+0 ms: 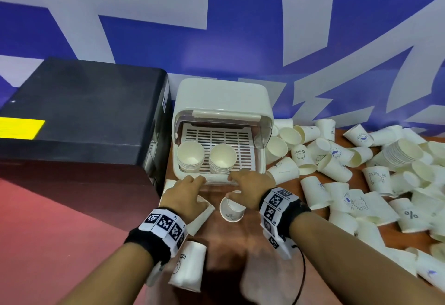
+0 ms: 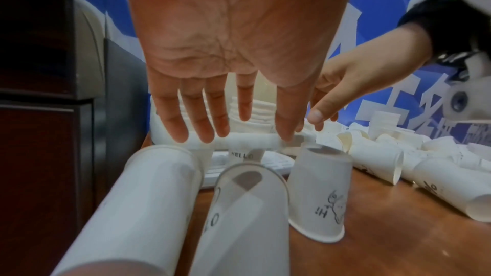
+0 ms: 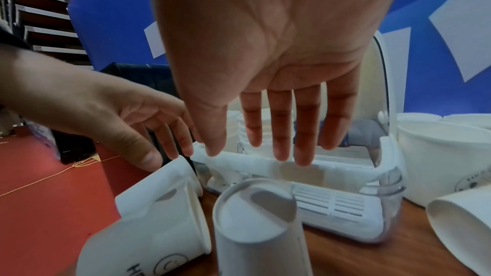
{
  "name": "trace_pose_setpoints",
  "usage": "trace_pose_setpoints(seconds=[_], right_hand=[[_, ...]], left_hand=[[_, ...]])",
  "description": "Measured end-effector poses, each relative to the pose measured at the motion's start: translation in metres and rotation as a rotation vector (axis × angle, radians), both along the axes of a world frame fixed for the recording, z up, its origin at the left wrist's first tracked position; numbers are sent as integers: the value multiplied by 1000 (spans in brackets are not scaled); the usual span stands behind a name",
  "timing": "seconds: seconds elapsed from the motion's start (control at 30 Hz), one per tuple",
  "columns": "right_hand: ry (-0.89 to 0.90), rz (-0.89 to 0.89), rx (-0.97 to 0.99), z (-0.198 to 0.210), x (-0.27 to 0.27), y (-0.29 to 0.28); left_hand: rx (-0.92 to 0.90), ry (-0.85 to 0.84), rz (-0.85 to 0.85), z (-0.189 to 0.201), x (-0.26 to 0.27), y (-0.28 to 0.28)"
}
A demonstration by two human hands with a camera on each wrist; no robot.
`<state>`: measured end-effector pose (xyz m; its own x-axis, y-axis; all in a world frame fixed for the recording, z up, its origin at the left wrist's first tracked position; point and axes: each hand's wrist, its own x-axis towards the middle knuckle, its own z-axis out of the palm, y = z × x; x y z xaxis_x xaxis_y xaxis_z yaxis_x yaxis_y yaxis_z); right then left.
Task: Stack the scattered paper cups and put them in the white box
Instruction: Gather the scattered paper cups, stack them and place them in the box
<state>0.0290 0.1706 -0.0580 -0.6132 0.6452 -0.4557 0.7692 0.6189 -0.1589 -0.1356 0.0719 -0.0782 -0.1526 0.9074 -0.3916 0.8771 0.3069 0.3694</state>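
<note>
Both my hands are out flat, fingers straight and a bit spread, nothing gripped in either. My left hand (image 1: 186, 192) has its fingertips (image 2: 202, 133) on the front lip of the white box (image 1: 222, 102), toward its left end. My right hand (image 1: 250, 185) is beside it with fingertips (image 3: 281, 152) on the same lip further right. From the wrist views it looks like light contact on the lip, but the blur there is bad enough that I can't swear every finger is touching.

Just past my fingertips, inside the box, two stacks (image 1: 207, 157) of cups stand upright, mouths up, side by side on the slatted tray (image 1: 228, 136). The box's clear lid (image 1: 261, 136) is flipped up and back.

Under my palms there's loose stuff: one upside-down cup (image 1: 231, 208) between my hands, with a little doodle on it, and a tipped cup (image 1: 201, 210) partly under my left hand. Back by my left wrist lies another one (image 1: 189, 267) with lettering on the side.

Out to the right of my right hand is the big mess, a pile of cups (image 1: 361, 172) on their sides all over the wooden table (image 1: 224, 251), plus one long nested stack (image 1: 401, 154) lying in the middle of it. To the left of my left hand, right up against the box, sits a big black case (image 1: 79, 121) with a yellow label.
</note>
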Motion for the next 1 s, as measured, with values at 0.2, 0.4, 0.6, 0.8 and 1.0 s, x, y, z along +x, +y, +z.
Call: trace_pose_setpoints(seconds=[0.2,0.4,0.6,0.8,1.0], right_hand=[[-30,-19,-60,-13,0,-12],[-106,24,-33,-24,1,-17],[-111,-3,-57,-36,4,-18],[-51,-89,-149,-41,10,-19],[10,-179,-199,-30,22,-14]], left_hand=[[-35,10,19,-14,7,-6],[-82,41,6,-26,8,-3],[-116,44,9,-39,12,-1],[-121,4,30,-47,17,-3],[-79,-40,35,-39,14,-2]])
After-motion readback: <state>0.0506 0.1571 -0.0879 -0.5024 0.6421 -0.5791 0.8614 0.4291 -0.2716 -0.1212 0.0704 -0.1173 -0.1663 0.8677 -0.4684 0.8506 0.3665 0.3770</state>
